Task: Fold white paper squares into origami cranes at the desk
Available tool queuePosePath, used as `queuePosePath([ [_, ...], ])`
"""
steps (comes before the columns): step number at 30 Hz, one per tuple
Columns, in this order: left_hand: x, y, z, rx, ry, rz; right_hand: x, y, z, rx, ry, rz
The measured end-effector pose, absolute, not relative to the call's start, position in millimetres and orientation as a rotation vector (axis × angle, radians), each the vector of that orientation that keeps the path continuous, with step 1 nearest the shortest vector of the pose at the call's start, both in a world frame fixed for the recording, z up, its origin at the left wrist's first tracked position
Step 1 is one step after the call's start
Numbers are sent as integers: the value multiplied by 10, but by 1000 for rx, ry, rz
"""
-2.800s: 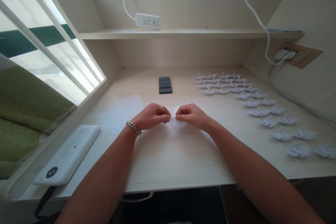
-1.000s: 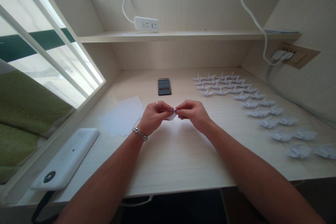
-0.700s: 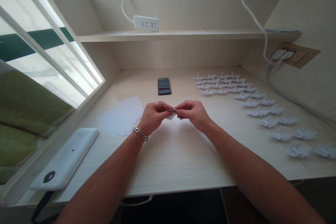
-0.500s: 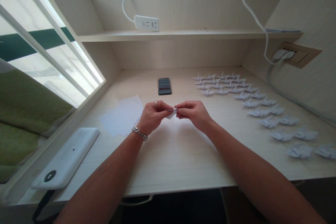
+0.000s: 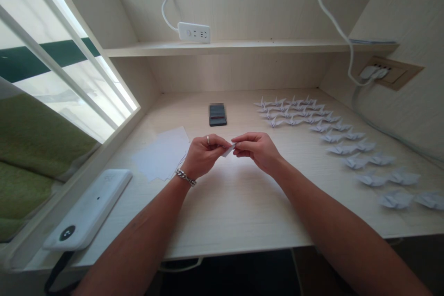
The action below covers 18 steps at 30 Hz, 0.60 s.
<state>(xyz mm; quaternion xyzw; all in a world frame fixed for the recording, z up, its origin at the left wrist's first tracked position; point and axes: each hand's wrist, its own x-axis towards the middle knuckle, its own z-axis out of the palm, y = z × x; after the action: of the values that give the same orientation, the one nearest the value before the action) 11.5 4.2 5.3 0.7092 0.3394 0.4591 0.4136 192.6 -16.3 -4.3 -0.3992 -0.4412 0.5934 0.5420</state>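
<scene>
A small piece of folded white paper (image 5: 228,151) is pinched between my two hands, above the middle of the desk. My left hand (image 5: 204,153), with a ring and a chain bracelet, grips its left side between thumb and fingers. On the right side, the thumb and fingertips of my right hand (image 5: 257,149) are closed on the paper's other end. Fingers cover much of the paper, so its full shape is hidden. Several white paper cranes (image 5: 342,148) stand in rows to the right. A loose pile of white paper sheets (image 5: 161,153) lies left of my left hand.
A dark phone-like object (image 5: 218,114) lies beyond my hands. At the left edge rests a white power bank (image 5: 90,209) with a dark strap. The shelf (image 5: 249,47) holds a white power strip (image 5: 193,32). A white cable (image 5: 333,18) runs to the wall socket (image 5: 395,73).
The folded paper has tilted slightly and shows a narrower face between my fingers. Both hands keep their pinch and have barely shifted.
</scene>
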Motion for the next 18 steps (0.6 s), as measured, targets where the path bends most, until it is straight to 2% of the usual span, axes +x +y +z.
queuePosePath([
  [18, 80, 63, 39, 1782, 833, 1151, 1983, -161, -48, -889, -1066, 1509],
])
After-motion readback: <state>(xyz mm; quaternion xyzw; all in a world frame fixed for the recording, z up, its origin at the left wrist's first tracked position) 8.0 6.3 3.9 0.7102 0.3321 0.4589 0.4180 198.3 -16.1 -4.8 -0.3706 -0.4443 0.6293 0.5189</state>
